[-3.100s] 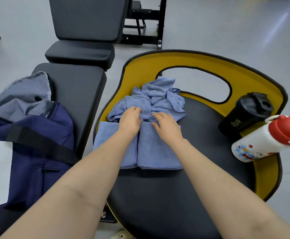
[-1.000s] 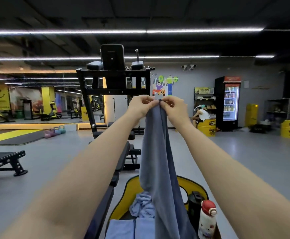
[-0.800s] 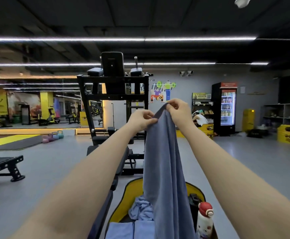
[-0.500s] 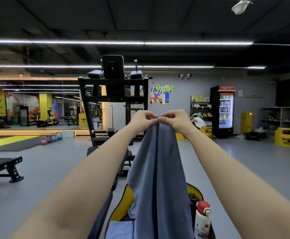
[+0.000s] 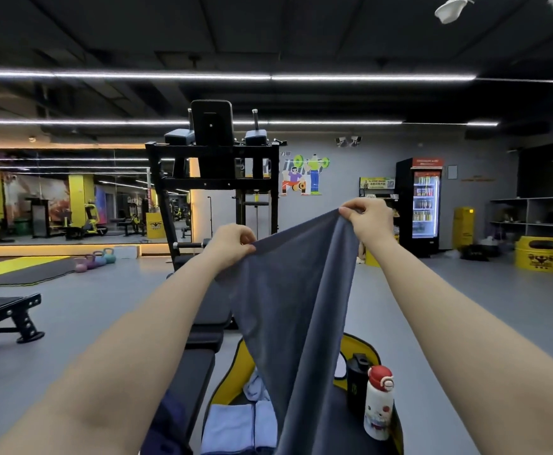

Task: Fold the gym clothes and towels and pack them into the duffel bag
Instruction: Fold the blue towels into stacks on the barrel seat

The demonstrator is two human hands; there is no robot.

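Grey-blue cloth is what I have up in the air: my left hand (image 5: 232, 244) pinches one top corner of the towel (image 5: 288, 307) and my right hand (image 5: 368, 218) pinches the other, a little higher, so the top edge runs left to right between them. From both hands the towel hangs straight down, its long axis vertical, its lower end over the folded towels (image 5: 239, 428) on the black surface (image 5: 337, 421). Both hands are equally close, so I judge the next fold brings the corners together.
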